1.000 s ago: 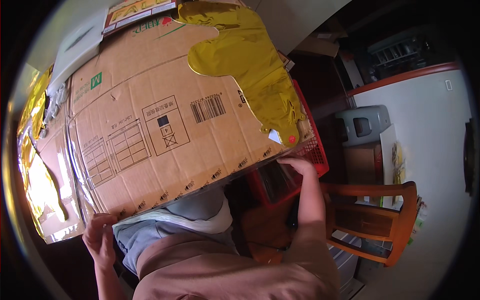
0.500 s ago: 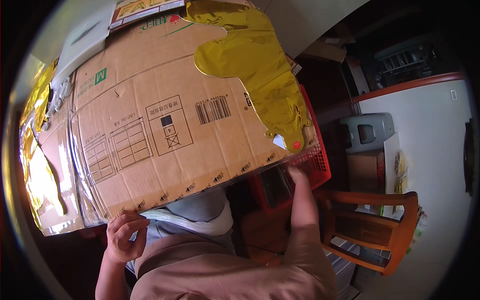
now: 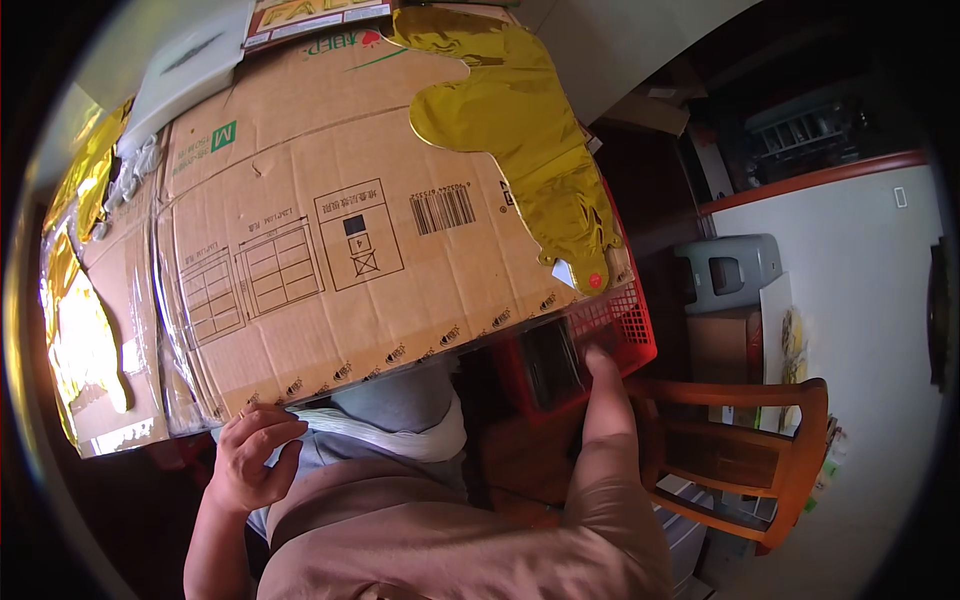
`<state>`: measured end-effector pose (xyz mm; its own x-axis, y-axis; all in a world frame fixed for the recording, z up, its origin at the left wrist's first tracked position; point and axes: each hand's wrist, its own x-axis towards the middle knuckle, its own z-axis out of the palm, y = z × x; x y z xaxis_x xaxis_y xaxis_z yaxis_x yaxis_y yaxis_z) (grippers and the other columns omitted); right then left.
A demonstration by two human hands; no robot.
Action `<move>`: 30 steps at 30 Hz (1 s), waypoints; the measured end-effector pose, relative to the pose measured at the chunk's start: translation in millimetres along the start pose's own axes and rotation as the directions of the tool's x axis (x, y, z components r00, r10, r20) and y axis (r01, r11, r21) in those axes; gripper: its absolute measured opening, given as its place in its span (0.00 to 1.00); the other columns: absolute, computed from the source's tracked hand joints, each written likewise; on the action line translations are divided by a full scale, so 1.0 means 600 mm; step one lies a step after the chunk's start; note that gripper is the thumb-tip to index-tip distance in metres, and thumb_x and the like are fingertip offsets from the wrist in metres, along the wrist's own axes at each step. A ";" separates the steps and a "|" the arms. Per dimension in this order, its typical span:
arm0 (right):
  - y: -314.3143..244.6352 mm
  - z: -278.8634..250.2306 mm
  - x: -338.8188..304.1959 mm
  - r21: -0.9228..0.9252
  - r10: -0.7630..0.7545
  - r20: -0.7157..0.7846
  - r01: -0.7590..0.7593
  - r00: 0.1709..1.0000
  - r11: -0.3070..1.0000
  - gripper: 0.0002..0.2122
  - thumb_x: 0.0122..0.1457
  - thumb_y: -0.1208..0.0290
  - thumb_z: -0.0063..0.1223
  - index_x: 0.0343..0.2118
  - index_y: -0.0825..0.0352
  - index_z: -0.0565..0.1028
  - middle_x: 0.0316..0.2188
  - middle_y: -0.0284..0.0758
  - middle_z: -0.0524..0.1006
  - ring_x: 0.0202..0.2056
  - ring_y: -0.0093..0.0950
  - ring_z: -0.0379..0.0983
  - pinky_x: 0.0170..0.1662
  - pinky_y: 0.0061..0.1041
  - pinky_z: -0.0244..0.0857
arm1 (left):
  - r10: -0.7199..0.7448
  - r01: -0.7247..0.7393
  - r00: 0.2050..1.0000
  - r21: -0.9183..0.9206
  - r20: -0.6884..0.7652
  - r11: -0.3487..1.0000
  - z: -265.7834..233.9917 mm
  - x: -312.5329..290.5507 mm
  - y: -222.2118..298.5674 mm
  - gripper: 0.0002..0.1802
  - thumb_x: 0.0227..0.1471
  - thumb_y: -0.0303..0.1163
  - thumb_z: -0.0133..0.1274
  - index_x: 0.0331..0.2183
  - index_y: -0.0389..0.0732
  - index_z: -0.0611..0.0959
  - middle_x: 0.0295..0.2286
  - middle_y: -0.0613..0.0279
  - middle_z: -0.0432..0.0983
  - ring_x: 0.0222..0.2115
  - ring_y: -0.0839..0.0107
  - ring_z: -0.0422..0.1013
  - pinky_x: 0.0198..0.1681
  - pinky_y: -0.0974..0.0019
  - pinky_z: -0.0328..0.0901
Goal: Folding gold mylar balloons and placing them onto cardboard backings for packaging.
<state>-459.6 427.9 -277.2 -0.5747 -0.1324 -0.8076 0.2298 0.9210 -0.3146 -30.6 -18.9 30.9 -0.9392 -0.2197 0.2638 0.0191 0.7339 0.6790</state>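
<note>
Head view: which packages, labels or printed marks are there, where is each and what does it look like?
Large brown cardboard box: fills upper left, left hand at its lower edge.
Black barcode mark: box centre, striped rectangle.
Green square label: box upper left.
Red plastic mesh crate: beneath box's right end, right hand below it.

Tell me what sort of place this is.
Probably a storeroom or a cluttered back room at home. A big flattened cardboard box with gold foil lying on it fills the view, a red plastic crate sits under it, and a wooden chair stands by a white wall.
</note>
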 end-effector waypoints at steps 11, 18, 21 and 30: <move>-0.132 0.009 -0.049 -0.285 -0.030 0.126 0.065 0.992 0.956 0.35 0.65 0.45 0.34 0.70 0.61 0.50 0.72 0.38 0.45 0.72 0.33 0.38 0.72 0.32 0.35 | -0.028 0.028 1.000 0.020 -0.001 0.999 -0.002 -0.012 0.005 0.19 0.36 0.14 0.59 0.36 0.38 0.82 0.29 0.56 0.78 0.30 0.58 0.77 0.33 0.60 0.71; 0.041 0.054 0.067 0.026 0.168 -0.147 -0.166 0.975 0.986 0.30 0.67 0.55 0.32 0.69 0.64 0.53 0.71 0.36 0.52 0.70 0.30 0.45 0.71 0.31 0.38 | -0.023 0.023 1.000 0.019 -0.002 1.000 0.002 -0.014 0.000 0.19 0.36 0.14 0.59 0.36 0.38 0.82 0.29 0.57 0.78 0.30 0.58 0.77 0.33 0.60 0.71; 0.013 0.032 0.047 0.069 0.257 -0.028 -0.254 0.966 0.965 0.29 0.65 0.57 0.36 0.67 0.64 0.56 0.69 0.36 0.55 0.69 0.30 0.49 0.70 0.31 0.41 | -0.013 0.013 1.000 0.026 0.002 1.000 -0.001 -0.013 0.001 0.20 0.36 0.14 0.59 0.36 0.38 0.82 0.30 0.57 0.78 0.30 0.58 0.77 0.34 0.60 0.71; 0.002 0.038 0.017 0.314 0.063 0.078 -0.084 0.995 0.946 0.28 0.62 0.55 0.40 0.62 0.66 0.67 0.64 0.39 0.65 0.66 0.32 0.56 0.66 0.33 0.48 | -0.012 0.012 1.000 0.024 -0.003 1.000 0.003 -0.011 -0.002 0.19 0.36 0.14 0.60 0.36 0.38 0.82 0.29 0.57 0.78 0.30 0.58 0.77 0.33 0.60 0.71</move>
<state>-447.3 419.3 -297.4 -0.4959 -0.1027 -0.8623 0.5126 0.7669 -0.3861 -25.2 -17.5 27.1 -0.9384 -0.2301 0.2580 -0.0001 0.7464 0.6655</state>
